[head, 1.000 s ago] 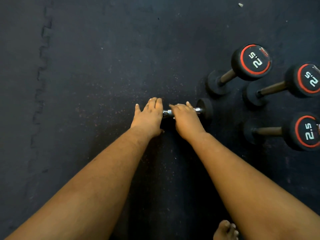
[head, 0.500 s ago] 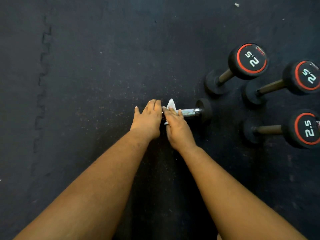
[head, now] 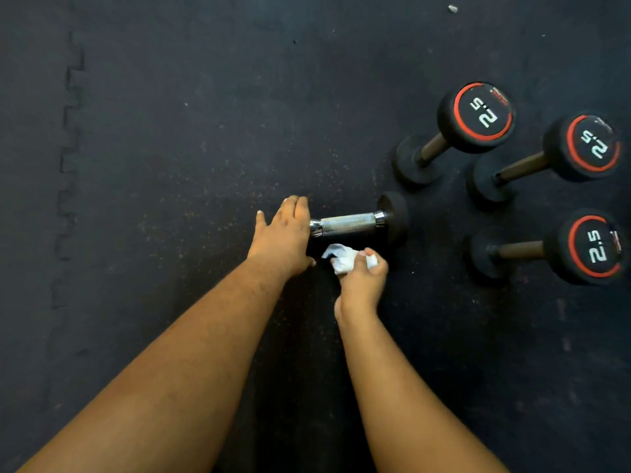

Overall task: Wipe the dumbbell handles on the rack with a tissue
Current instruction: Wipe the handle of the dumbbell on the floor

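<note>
A small dumbbell with a shiny knurled metal handle (head: 346,224) lies on its side on the dark rubber floor, its right head (head: 394,216) visible. My left hand (head: 285,235) rests flat over its left head, fingers straight, hiding that end. My right hand (head: 362,279) is just below the handle, apart from it, and pinches a crumpled white tissue (head: 338,258).
Three black 2.5 dumbbells with red rings lie to the right: one at the top (head: 476,117), one at the far right (head: 589,146), one lower right (head: 592,246). An interlocking mat seam (head: 66,165) runs down the left. A small white scrap (head: 452,8) lies far off.
My right hand has come off the handle and pulled back toward me with the tissue, baring the whole metal handle. My left hand has stayed on the left head.
</note>
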A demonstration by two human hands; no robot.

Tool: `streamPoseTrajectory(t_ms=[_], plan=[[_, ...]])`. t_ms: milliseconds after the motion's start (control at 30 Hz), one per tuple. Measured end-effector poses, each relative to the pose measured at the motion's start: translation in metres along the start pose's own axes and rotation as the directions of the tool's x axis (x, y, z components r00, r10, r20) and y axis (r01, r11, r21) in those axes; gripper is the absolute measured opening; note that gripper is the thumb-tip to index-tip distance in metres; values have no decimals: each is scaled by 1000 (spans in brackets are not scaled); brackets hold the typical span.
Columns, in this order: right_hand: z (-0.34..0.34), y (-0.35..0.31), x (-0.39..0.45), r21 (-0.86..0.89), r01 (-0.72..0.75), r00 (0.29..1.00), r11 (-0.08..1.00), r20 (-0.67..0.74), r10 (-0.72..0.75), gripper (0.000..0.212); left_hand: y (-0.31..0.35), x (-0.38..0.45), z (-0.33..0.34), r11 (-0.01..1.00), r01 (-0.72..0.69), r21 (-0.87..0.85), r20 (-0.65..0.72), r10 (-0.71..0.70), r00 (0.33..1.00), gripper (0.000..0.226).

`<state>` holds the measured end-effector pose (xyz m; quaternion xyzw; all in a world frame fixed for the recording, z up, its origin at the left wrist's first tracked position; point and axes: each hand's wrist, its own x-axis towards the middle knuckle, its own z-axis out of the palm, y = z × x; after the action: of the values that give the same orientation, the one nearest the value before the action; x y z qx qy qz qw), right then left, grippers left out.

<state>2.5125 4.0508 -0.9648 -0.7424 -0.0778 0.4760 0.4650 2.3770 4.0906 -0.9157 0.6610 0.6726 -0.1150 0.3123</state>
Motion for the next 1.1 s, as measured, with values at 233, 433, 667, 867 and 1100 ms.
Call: streamPoseTrajectory(t_ms=[233,433,667,867,1100], plan=[[60,-31,21,472,-284,949,835,261,176,33,-2,3,6,1000,-8,-5,-35,7,999,117],[52,-45,43,487,-331,937,808,268,223,35,0,0,7,1000,3,12,-39,-2,999,121],[52,-34,21,289,-395,899,872,318,302,20,2,-2,3,999,17,29,-33,-16,999,118],[56,-29,25,245,-356,913,902,295,281,26,3,-2,4,1000,18,22,-39,-17,999,118],[54,-45,42,439,-349,937,828,182,298,19,4,-4,9,999,15,48,-60,-12,998,118]])
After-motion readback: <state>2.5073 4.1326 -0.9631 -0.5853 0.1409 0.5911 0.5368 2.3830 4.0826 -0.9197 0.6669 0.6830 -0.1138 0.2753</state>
